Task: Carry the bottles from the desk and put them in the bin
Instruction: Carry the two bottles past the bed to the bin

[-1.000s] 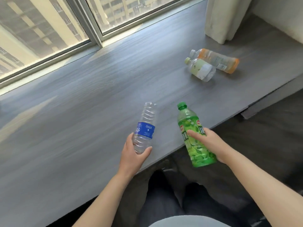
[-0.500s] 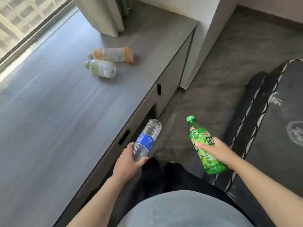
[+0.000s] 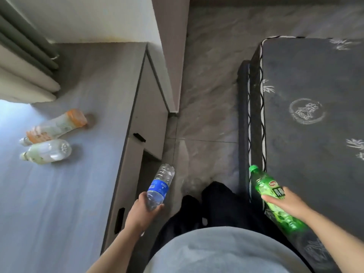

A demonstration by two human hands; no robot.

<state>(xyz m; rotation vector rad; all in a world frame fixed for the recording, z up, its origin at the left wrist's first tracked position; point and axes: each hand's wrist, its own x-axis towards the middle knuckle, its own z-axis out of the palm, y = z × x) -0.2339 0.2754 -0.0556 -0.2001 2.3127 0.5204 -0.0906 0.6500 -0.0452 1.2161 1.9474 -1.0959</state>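
Grey stone-look floor (image 3: 204, 95) runs between the table (image 3: 59, 194) on the left and a dark mattress (image 3: 315, 95) on the right, and the person stands in that gap with a bottle in each of the hands.

Left hand (image 3: 144, 210) has its fingers and thumb curled round the base end of the clear water bottle (image 3: 160, 187), blue label just above the grip. Its long axis tilts up and a little to the right, away from the body, over the table's front edge and the floor. Whether it has a cap I cannot tell.

Right hand (image 3: 285, 202) wraps the middle of the green bottle (image 3: 272, 196). Its green cap points up and to the left, its base down to the right, above the mattress edge. A grip at the waist likely keeps it balanced for carrying.

Two more bottles lie on their sides on the table, just beside each other: an orange bottle (image 3: 57, 125) and a pale bottle (image 3: 47, 151), caps toward the left. They probably wait for a second trip, since both hands are full. No bin is in view.
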